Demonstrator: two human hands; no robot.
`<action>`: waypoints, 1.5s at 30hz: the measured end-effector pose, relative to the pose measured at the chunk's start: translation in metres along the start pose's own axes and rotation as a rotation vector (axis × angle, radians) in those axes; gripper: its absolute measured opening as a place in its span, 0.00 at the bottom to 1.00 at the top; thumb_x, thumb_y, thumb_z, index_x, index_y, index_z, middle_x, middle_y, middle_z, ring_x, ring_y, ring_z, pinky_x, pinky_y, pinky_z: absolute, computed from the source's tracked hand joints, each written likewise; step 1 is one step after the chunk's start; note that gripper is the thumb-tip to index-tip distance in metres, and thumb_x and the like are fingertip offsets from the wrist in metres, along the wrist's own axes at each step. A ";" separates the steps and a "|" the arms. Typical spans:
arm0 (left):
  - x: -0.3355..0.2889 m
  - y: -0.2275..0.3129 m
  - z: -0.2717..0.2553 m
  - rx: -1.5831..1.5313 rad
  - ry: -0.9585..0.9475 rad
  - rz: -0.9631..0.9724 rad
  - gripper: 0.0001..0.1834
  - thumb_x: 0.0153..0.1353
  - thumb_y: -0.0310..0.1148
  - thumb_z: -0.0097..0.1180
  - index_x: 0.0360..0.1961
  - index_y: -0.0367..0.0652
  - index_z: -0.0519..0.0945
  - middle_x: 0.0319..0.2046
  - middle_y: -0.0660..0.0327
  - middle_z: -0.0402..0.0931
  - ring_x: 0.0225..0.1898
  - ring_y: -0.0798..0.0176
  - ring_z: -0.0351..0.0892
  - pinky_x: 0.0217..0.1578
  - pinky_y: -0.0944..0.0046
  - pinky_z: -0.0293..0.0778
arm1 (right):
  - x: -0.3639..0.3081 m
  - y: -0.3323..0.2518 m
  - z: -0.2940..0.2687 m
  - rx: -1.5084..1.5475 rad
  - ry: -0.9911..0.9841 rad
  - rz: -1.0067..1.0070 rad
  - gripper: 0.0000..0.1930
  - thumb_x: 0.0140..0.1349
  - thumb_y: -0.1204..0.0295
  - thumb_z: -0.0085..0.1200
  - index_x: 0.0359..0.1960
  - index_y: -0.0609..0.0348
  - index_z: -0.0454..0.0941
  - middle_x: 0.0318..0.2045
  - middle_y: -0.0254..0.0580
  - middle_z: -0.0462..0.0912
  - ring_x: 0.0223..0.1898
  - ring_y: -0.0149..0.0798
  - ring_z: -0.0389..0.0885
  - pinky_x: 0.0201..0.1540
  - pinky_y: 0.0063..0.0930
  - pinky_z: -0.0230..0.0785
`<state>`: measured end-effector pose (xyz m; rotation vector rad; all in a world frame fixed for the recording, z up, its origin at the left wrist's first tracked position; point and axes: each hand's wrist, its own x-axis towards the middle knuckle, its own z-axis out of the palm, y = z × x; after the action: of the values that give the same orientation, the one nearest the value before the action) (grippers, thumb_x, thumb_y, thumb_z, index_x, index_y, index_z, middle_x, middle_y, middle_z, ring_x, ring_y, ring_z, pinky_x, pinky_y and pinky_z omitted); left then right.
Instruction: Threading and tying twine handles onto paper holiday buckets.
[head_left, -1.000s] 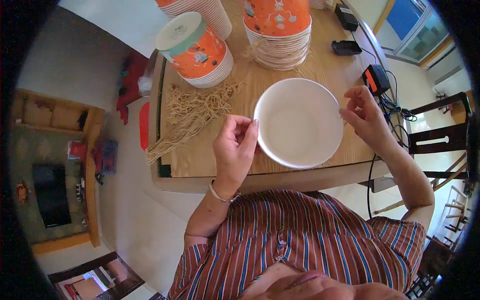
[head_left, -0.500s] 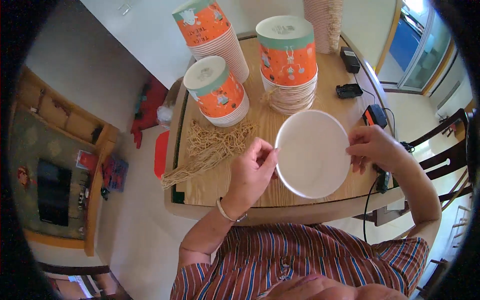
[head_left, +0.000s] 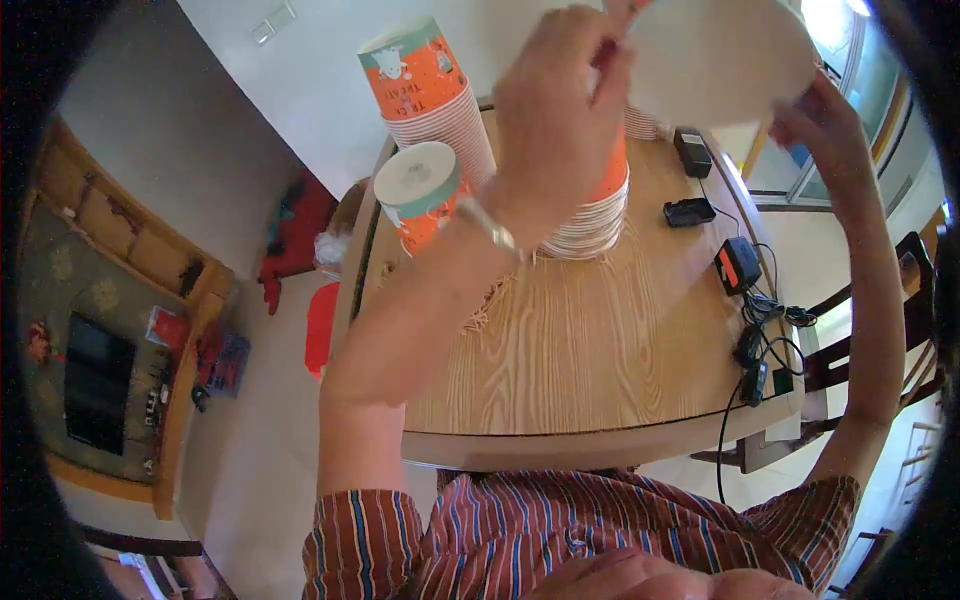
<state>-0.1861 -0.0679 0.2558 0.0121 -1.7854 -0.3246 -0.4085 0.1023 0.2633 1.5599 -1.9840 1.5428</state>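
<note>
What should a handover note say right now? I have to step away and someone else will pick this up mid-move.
Left hand: raised high, fingers on the left edge of the white paper plate.
Right hand: raised, gripping the plate's right edge.
Plate: held in the air above the wooden table, over the stacks of orange paper cups.
Done: plate is off the table.
Left: it has not been set down anywhere.

a wooden table [head_left: 600,350] fills mid-frame, bearing orange cup stacks [head_left: 430,95] upper left, black chargers [head_left: 738,265] at right.
</note>
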 end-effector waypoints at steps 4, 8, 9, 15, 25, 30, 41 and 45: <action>0.035 -0.037 0.003 0.041 0.010 0.030 0.07 0.59 0.23 0.59 0.37 0.35 0.76 0.33 0.52 0.77 0.35 0.55 0.80 0.36 0.61 0.76 | 0.078 0.079 0.032 0.120 -0.004 -0.009 0.18 0.62 0.70 0.59 0.54 0.58 0.75 0.35 0.37 0.83 0.37 0.30 0.82 0.43 0.24 0.74; 0.043 -0.100 0.010 0.199 0.019 0.267 0.07 0.59 0.24 0.57 0.38 0.39 0.75 0.33 0.52 0.74 0.36 0.49 0.77 0.36 0.55 0.73 | 0.123 0.115 0.103 0.383 -0.051 -0.105 0.17 0.62 0.73 0.59 0.53 0.59 0.76 0.40 0.38 0.83 0.43 0.32 0.81 0.50 0.27 0.73; 0.041 -0.116 0.008 0.299 0.037 0.299 0.07 0.58 0.26 0.59 0.37 0.41 0.76 0.33 0.55 0.76 0.35 0.52 0.79 0.36 0.57 0.73 | 0.127 0.111 0.128 0.519 -0.059 -0.152 0.18 0.60 0.76 0.60 0.53 0.60 0.76 0.41 0.38 0.83 0.43 0.32 0.81 0.50 0.27 0.74; 0.030 -0.164 0.001 0.513 0.008 0.378 0.08 0.55 0.27 0.62 0.36 0.44 0.78 0.32 0.59 0.78 0.37 0.51 0.78 0.39 0.56 0.72 | 0.138 0.123 0.186 0.568 -0.104 -0.026 0.17 0.59 0.78 0.60 0.51 0.62 0.77 0.40 0.39 0.84 0.42 0.31 0.82 0.49 0.26 0.76; -0.030 -0.163 -0.005 0.470 -0.032 0.421 0.12 0.51 0.24 0.65 0.37 0.44 0.79 0.35 0.59 0.78 0.36 0.53 0.78 0.38 0.56 0.73 | 0.108 0.146 0.206 0.385 -0.247 0.004 0.14 0.61 0.75 0.59 0.49 0.60 0.79 0.43 0.36 0.84 0.45 0.30 0.80 0.51 0.26 0.72; -0.058 -0.160 -0.007 0.433 -0.006 0.437 0.16 0.48 0.21 0.66 0.40 0.45 0.80 0.35 0.60 0.77 0.37 0.54 0.78 0.37 0.58 0.74 | 0.088 0.153 0.206 0.563 -0.314 -0.017 0.15 0.63 0.74 0.57 0.51 0.59 0.79 0.46 0.34 0.83 0.49 0.28 0.77 0.55 0.27 0.68; -0.097 -0.150 -0.009 0.324 -0.155 0.368 0.21 0.45 0.18 0.64 0.42 0.48 0.81 0.36 0.61 0.77 0.37 0.55 0.78 0.36 0.58 0.75 | 0.061 0.172 0.196 0.416 -0.379 0.053 0.13 0.65 0.76 0.52 0.51 0.59 0.79 0.47 0.31 0.82 0.48 0.27 0.76 0.55 0.27 0.69; -0.112 -0.152 -0.014 0.352 -0.171 0.447 0.16 0.47 0.24 0.60 0.40 0.44 0.80 0.34 0.62 0.75 0.36 0.58 0.77 0.34 0.59 0.75 | 0.054 0.169 0.202 0.556 -0.415 0.079 0.14 0.67 0.73 0.51 0.52 0.60 0.78 0.49 0.32 0.81 0.50 0.27 0.77 0.56 0.27 0.69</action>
<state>-0.1707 -0.1962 0.1179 -0.1666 -1.9346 0.3186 -0.4807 -0.1055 0.1083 2.1853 -1.9184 2.0711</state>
